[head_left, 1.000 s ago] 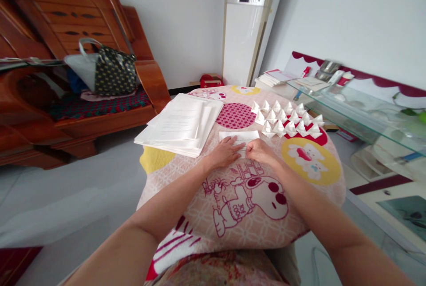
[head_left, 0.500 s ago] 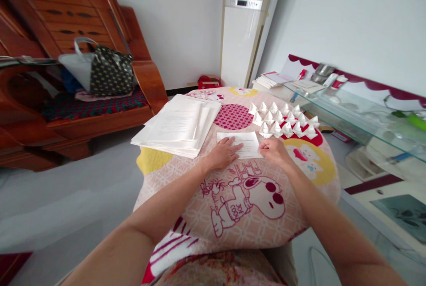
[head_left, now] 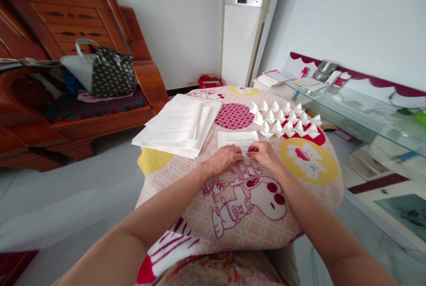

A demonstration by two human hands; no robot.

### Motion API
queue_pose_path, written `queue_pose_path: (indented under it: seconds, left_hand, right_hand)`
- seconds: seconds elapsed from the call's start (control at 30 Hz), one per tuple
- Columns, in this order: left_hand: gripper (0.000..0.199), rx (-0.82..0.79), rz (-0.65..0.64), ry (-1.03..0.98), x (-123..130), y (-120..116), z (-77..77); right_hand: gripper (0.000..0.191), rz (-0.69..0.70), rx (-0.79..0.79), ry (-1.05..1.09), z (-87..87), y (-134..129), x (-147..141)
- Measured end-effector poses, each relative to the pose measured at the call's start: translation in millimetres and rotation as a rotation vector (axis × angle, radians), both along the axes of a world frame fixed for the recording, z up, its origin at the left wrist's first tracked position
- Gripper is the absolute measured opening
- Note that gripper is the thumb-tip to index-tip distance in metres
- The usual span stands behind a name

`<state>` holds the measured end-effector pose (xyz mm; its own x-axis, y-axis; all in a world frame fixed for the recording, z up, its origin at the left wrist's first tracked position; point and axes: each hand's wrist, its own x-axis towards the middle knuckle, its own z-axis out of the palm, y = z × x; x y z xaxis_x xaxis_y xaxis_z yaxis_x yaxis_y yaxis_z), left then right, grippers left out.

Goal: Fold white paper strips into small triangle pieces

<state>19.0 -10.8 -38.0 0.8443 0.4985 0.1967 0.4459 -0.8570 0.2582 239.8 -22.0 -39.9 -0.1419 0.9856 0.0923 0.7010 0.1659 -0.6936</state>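
A small printed sheet of paper (head_left: 229, 137), apparently folded, lies on the patterned tablecloth (head_left: 186, 208) in front of me. My left hand (head_left: 226, 160) rests over its near left part, fingers curled together at the near edge. At the middle of that same edge, my right hand (head_left: 265, 153) pinches the paper between thumb and fingers. The two hands are close together, with only a small gap between the fingertips. Several folded white paper boats (head_left: 289, 128) stand in rows beyond my right hand. To the left is a stack of printed sheets (head_left: 176, 121).
A glass-topped stand (head_left: 359, 115) with cups and papers runs along the right wall. At the left stands a wooden sofa (head_left: 143, 77) with a dark patterned bag (head_left: 112, 72) on it. A tall white cabinet-like appliance (head_left: 240, 41) stands at the back.
My right hand has moved left and slightly nearer, from the sheet's right edge to its near edge. My left hand has drawn back to that edge, and its fingers have curled.
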Motion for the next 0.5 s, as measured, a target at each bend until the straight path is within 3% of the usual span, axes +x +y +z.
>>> queue_pose_path:
  seconds: [0.27, 0.5]
  left_hand:
    - [0.031, -0.005, -0.026, 0.032, -10, -1, 5.9]
    - [0.021, -0.069, -0.025, -0.039, -40, 8, 15.0]
  right_hand:
    - [0.006, -0.021, 0.010, -0.005, 2.7, -1, -4]
    - [0.004, -0.054, 0.004, 0.015, 2.3, -1, -3]
